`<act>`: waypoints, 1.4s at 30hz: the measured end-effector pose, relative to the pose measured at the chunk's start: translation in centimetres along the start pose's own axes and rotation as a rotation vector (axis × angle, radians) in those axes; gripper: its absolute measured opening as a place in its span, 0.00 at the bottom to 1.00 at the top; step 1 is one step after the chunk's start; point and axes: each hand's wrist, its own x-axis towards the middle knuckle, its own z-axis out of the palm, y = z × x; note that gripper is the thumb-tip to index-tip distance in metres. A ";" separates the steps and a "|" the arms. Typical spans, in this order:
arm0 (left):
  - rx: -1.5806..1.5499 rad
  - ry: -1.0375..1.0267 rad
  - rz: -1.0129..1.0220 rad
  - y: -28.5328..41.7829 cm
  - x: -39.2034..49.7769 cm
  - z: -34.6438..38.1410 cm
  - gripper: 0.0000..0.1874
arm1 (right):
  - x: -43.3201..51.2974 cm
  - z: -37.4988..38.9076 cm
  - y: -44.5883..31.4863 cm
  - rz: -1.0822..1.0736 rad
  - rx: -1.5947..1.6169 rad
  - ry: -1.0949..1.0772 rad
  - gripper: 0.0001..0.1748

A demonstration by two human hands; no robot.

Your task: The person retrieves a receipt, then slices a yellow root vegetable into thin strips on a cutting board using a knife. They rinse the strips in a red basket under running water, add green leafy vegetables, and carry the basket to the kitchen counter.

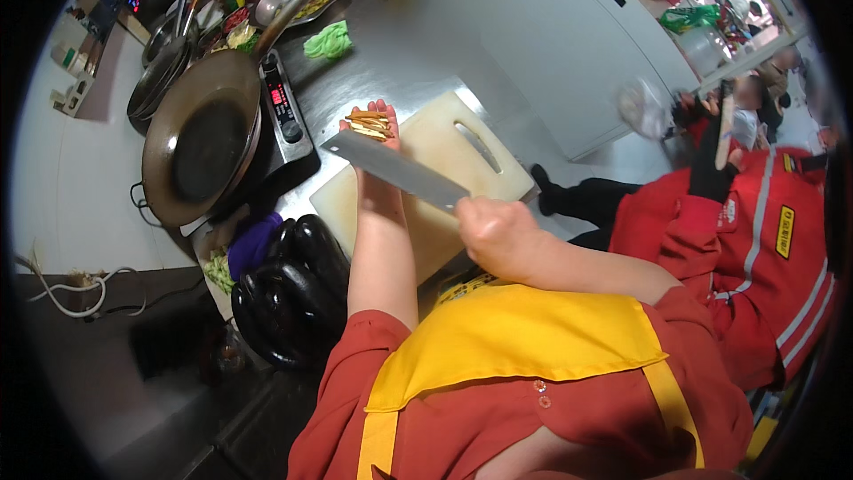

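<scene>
My left hand (393,128), palm up above the cutting board, carries a small pile of brown-edged pale food strips (368,124), possibly dried tofu. In my right hand (498,235) is the handle of a cleaver (403,173). Its broad steel blade reaches left across my left wrist, its far end just below the strips. Beneath both lies a white plastic cutting board (443,140) with a handle slot, partly hidden by my arms. Left of my left forearm sit several glossy dark eggplants (293,287).
A wok (213,137) rests on an induction cooker (288,117) at left. Behind are a metal bowl of chopped food (273,3) and a green cloth (328,40). A purple item (253,243) lies by the eggplants. A person in a red jacket (693,240) is close at right.
</scene>
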 end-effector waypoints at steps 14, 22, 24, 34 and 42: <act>0.317 -0.367 -0.144 10.2 -1.9 1.8 0.21 | 0.3 15.8 12.8 -0.238 -0.151 -0.102 0.14; 0.305 -0.301 -0.170 8.7 -4.9 3.6 0.22 | 6.6 14.8 14.1 0.114 0.322 -0.248 0.12; 0.279 -0.294 -0.137 9.6 -6.5 3.4 0.23 | 8.7 12.6 16.7 0.247 0.424 -0.211 0.12; 0.308 -0.077 -0.061 10.1 -12.7 2.5 0.22 | 22.0 12.5 25.0 0.439 0.338 -0.421 0.20; 0.364 -0.039 -0.172 5.6 -11.6 1.9 0.24 | 25.9 20.8 22.5 -0.129 0.276 -0.408 0.28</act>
